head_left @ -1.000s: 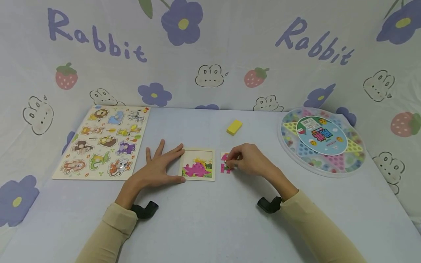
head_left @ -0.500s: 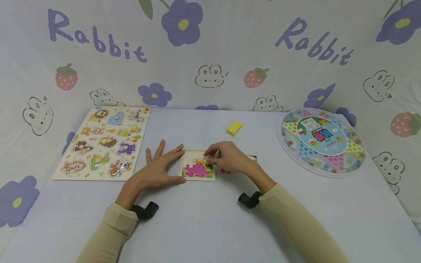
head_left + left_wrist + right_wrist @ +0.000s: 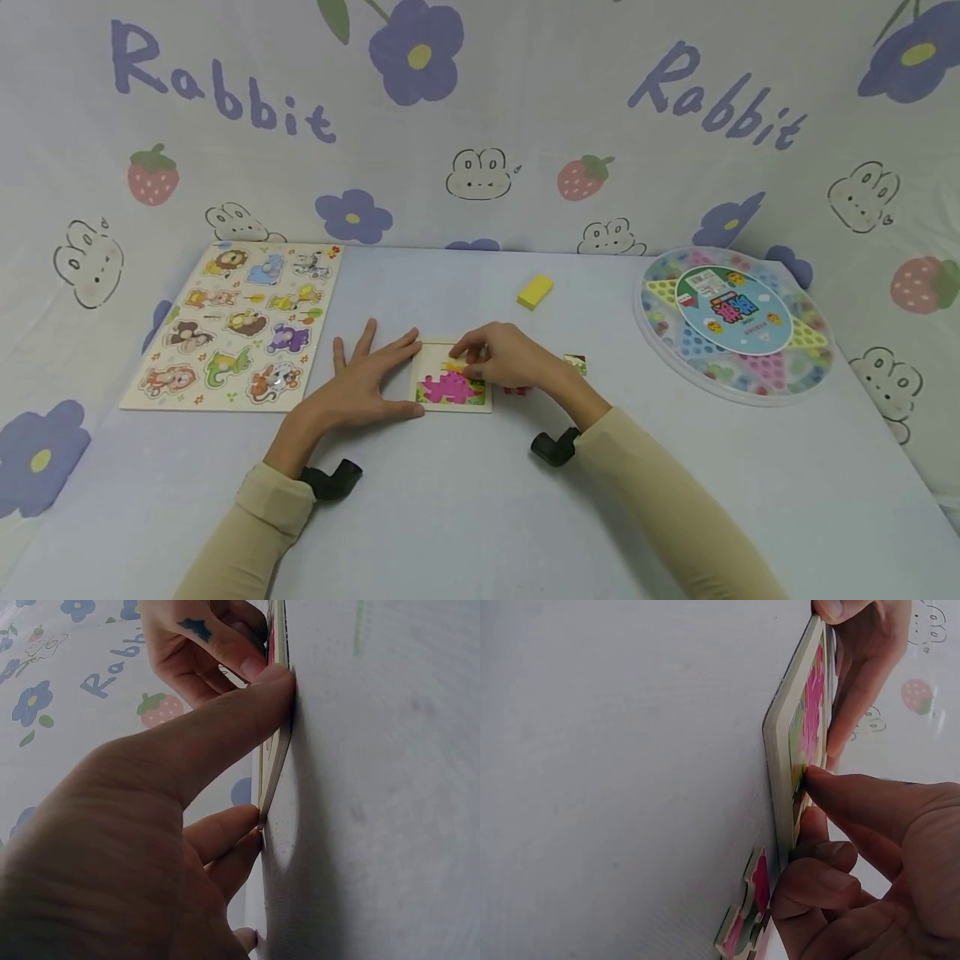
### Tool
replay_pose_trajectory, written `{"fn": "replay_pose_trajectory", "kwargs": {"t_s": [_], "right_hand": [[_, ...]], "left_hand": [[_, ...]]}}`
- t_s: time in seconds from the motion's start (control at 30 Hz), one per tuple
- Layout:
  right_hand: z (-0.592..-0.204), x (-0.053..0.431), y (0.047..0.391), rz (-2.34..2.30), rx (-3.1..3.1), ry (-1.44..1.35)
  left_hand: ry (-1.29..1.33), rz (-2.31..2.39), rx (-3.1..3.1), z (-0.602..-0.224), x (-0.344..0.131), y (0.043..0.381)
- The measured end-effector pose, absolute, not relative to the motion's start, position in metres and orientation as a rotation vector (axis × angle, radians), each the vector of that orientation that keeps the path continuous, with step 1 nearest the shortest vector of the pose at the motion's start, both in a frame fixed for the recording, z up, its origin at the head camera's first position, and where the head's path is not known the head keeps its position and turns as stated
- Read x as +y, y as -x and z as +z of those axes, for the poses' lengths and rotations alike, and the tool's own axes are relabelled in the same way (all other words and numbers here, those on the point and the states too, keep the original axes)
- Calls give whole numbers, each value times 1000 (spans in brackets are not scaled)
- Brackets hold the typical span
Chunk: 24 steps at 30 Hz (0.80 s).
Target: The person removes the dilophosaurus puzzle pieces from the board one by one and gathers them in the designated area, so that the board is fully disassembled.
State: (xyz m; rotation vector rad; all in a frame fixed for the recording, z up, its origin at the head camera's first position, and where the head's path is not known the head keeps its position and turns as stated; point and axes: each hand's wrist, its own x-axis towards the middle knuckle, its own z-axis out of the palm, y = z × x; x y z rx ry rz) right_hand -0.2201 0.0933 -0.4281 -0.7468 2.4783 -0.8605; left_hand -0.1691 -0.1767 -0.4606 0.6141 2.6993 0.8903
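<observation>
A small wooden jigsaw frame (image 3: 432, 407) lies on the table, partly filled with a pink dinosaur picture (image 3: 446, 387). My left hand (image 3: 360, 385) has its fingers spread and straight; thumb and index fingertip touch the frame's left corners. Over the frame's right side, my right hand (image 3: 506, 358) has thumb and index finger together at the picture, pinching a puzzle piece that the fingers mostly hide. In the right wrist view, the thumb tip meets the picture's surface. Loose pink puzzle pieces (image 3: 759, 889) lie just right of the frame, partly under the right hand.
Another loose piece (image 3: 576, 363) lies beyond the right wrist. A yellow block (image 3: 535, 292) sits behind the hands. To the left lies an animal peg-puzzle board (image 3: 255, 321); to the right, a round, clear-lidded board game (image 3: 735, 325). A printed cloth (image 3: 480, 100) hangs behind.
My right hand has moved left from the loose pieces to the frame, uncovering a piece on the right and shifting slightly further left since half a second ago. The left hand stays put.
</observation>
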Motion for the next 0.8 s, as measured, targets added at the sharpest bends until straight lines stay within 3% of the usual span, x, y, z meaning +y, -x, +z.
{"fn": "replay_pose_trajectory", "kwargs": {"t_s": [0.8], "right_hand": [[-425, 91, 216, -909, 2463, 658]], "left_hand": [[-611, 890, 2687, -460, -177, 169]]}}
